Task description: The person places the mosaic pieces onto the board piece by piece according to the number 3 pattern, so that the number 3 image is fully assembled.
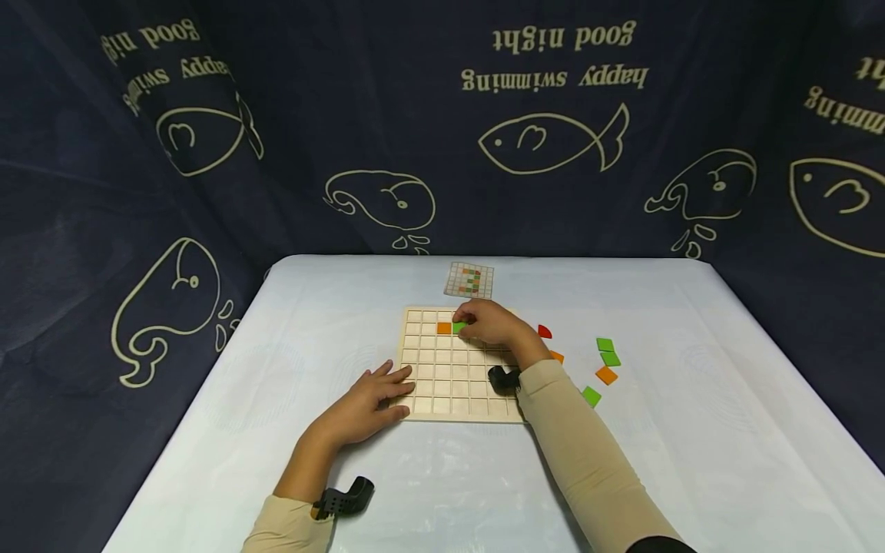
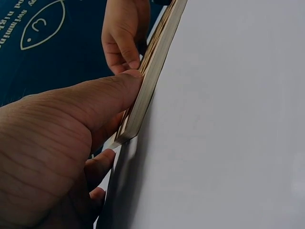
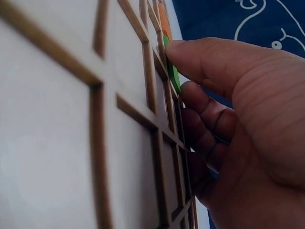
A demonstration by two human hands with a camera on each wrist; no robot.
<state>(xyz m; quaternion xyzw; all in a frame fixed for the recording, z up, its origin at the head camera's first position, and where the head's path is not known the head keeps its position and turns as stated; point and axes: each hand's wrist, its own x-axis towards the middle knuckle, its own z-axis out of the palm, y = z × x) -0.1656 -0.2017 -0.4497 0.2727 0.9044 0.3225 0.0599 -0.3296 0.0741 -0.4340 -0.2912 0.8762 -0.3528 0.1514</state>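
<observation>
A wooden grid board (image 1: 442,380) of square cells lies on the table. In its second row from the back sits an orange square tile (image 1: 444,328). Right beside that one, a green square tile (image 1: 459,328) is pinched between the thumb and a finger of my right hand (image 1: 487,321). The right wrist view shows the thumb on the green tile's (image 3: 172,71) edge, with the other fingers curled close over the cells. My left hand (image 1: 369,401) rests with spread fingers on the board's near left side. In the left wrist view its thumb (image 2: 114,90) lies along the board's edge.
Behind the board lies a small pattern card (image 1: 469,280) printed with a coloured grid. Loose pieces are scattered to the right: a red rounded piece (image 1: 545,332), orange tiles (image 1: 606,375) and several green tiles (image 1: 604,344). A dark printed curtain (image 1: 442,115) hangs behind the table.
</observation>
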